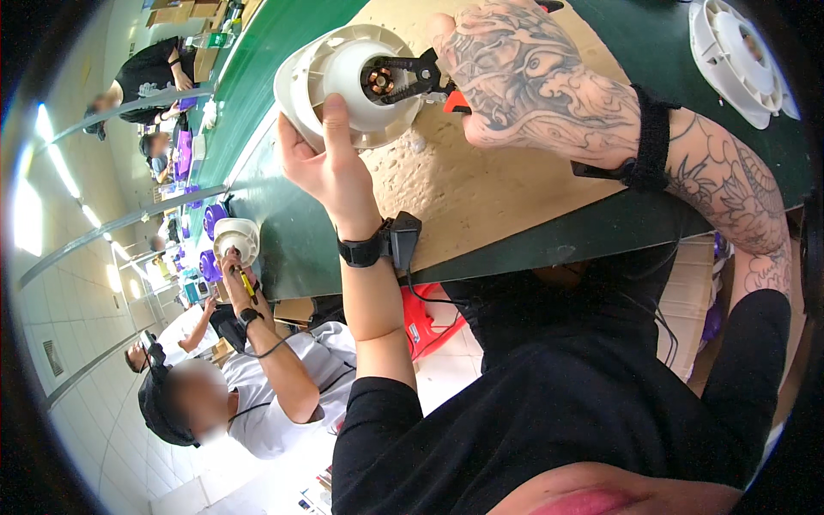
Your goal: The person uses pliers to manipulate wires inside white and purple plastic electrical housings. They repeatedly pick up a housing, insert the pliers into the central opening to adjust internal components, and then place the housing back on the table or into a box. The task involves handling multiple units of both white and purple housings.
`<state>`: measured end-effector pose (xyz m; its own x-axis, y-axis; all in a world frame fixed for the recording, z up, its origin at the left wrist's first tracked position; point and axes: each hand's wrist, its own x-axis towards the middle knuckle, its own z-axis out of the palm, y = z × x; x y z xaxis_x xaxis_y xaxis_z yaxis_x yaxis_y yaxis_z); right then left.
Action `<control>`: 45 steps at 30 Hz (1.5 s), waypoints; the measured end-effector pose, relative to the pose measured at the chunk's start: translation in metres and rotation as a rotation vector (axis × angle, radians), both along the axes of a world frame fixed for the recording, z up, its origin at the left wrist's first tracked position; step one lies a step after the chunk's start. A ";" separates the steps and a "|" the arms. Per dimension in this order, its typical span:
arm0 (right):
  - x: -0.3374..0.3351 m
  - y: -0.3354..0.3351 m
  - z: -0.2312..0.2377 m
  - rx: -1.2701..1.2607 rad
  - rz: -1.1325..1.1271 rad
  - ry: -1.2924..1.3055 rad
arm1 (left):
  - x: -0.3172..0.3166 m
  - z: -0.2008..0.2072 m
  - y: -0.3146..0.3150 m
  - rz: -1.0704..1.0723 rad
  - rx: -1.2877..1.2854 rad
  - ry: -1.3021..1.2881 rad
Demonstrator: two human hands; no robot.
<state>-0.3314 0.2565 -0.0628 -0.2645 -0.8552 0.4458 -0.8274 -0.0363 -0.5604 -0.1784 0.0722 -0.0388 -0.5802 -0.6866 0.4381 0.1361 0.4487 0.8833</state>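
Observation:
A white round plastic housing point(300, 81) is tilted up over the cardboard. My left hand point(335, 163) grips it from the near side, the thumb on its front and the fingers behind its rim. In the opening at its middle sits a ring of copper-coloured contacts point(378, 81). My right hand point(524, 81) is closed round pliers point(419, 75) with flat black jaws and orange-red handles. The jaws reach into the opening beside the copper parts; whether they pinch anything is too small to tell.
A brown cardboard sheet point(506, 197) covers part of the green table point(318, 249). Another white plastic part point(740, 60) lies at the far right. On the left, a co-worker holds a similar white housing point(238, 240) and a yellow-black tool. A red stool point(429, 318) stands below the table edge.

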 end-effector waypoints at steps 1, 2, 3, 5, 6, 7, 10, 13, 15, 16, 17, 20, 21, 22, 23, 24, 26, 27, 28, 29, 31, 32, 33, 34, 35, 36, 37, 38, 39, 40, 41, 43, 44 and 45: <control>0.001 0.000 -0.001 -0.001 0.004 -0.008 | 0.001 0.000 -0.002 0.003 0.034 -0.005; 0.001 0.000 0.000 0.000 0.008 -0.006 | 0.001 -0.001 -0.002 -0.001 0.028 0.002; 0.001 0.000 -0.001 -0.001 0.011 -0.015 | 0.001 -0.002 -0.003 -0.006 0.021 0.009; 0.001 0.000 -0.001 -0.002 0.014 -0.025 | 0.001 -0.003 -0.002 -0.014 0.012 0.023; 0.001 -0.001 -0.002 -0.003 0.019 -0.032 | 0.001 -0.003 -0.001 -0.017 0.009 0.030; 0.001 -0.001 -0.003 -0.001 0.021 -0.034 | 0.000 -0.003 -0.001 -0.021 0.007 0.037; 0.001 -0.001 -0.003 -0.002 0.024 -0.044 | 0.000 -0.004 -0.002 -0.030 0.008 0.043; 0.002 -0.002 -0.004 -0.004 0.031 -0.053 | 0.001 -0.004 -0.003 -0.032 -0.035 0.051; 0.002 -0.001 -0.006 -0.002 0.036 -0.061 | 0.002 -0.005 -0.004 -0.038 -0.043 0.044; 0.002 0.000 -0.006 -0.004 0.040 -0.066 | 0.002 -0.005 -0.004 -0.041 -0.048 0.041; 0.003 0.001 -0.006 -0.003 0.039 -0.068 | 0.001 -0.005 -0.003 -0.045 -0.044 0.046; 0.004 0.003 -0.006 -0.003 0.049 -0.085 | 0.000 -0.003 -0.001 -0.052 -0.035 0.055; 0.003 0.003 -0.007 -0.005 0.053 -0.094 | 0.000 -0.003 0.000 -0.051 -0.033 0.055; 0.003 0.004 -0.008 -0.007 0.061 -0.106 | 0.000 -0.003 0.000 -0.050 -0.030 0.054; 0.003 0.003 -0.008 -0.007 0.070 -0.120 | 0.001 -0.004 0.000 -0.049 -0.037 0.055; 0.003 0.004 -0.010 -0.011 0.080 -0.145 | 0.001 -0.004 -0.001 -0.049 -0.043 0.056; 0.003 0.007 -0.012 -0.021 0.103 -0.193 | 0.001 -0.004 0.000 -0.051 -0.058 0.053; 0.004 0.010 -0.013 -0.035 0.123 -0.240 | 0.001 -0.004 0.000 -0.053 -0.066 0.049; 0.004 0.014 -0.015 -0.049 0.153 -0.319 | 0.001 -0.004 0.001 -0.055 -0.074 0.045; 0.004 0.017 -0.016 -0.071 0.191 -0.441 | 0.001 -0.004 0.001 -0.050 -0.086 0.040; 0.005 0.022 -0.021 -0.190 0.467 -1.325 | 0.001 -0.004 0.001 -0.041 -0.108 0.030; 0.005 0.024 -0.021 -0.190 0.458 -1.280 | 0.000 -0.004 0.001 -0.040 -0.117 0.030; 0.005 0.023 -0.021 -0.139 0.338 -0.886 | -0.001 -0.004 0.001 -0.039 -0.126 0.031; 0.004 0.022 -0.022 -0.088 0.215 -0.494 | -0.001 -0.004 0.002 -0.038 -0.135 0.032; 0.005 0.022 -0.020 -0.056 0.115 -0.230 | -0.001 -0.003 0.003 -0.030 -0.140 0.024; 0.004 0.022 -0.018 -0.033 0.088 -0.205 | 0.000 -0.002 0.005 -0.022 -0.144 0.014; 0.003 0.021 -0.015 -0.009 0.063 -0.155 | 0.001 -0.001 0.007 -0.013 -0.149 0.005; 0.002 0.022 -0.011 0.014 0.049 -0.144 | 0.001 -0.001 0.007 -0.016 -0.154 0.015; 0.001 0.022 -0.008 0.042 0.037 -0.134 | 0.001 -0.002 0.006 -0.018 -0.160 0.025; 0.000 0.020 -0.005 0.067 0.029 -0.126 | 0.001 -0.003 0.005 -0.018 -0.166 0.034; -0.001 0.020 -0.002 0.095 0.014 -0.120 | 0.000 -0.003 0.004 -0.023 -0.163 0.033; -0.004 0.019 0.006 0.147 -0.012 -0.114 | -0.002 -0.003 0.002 -0.032 -0.158 0.029; -0.006 0.016 0.009 0.180 -0.017 -0.118 | -0.002 -0.003 0.002 -0.031 -0.159 0.027; -0.006 0.013 0.012 0.218 -0.023 -0.126 | -0.002 -0.004 0.001 -0.031 -0.160 0.025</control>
<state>-0.3377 0.2694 -0.0510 -0.3270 -0.9205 0.2139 -0.7499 0.1150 -0.6514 -0.1801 0.0737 -0.0424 -0.5878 -0.5887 0.5549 0.1729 0.5786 0.7971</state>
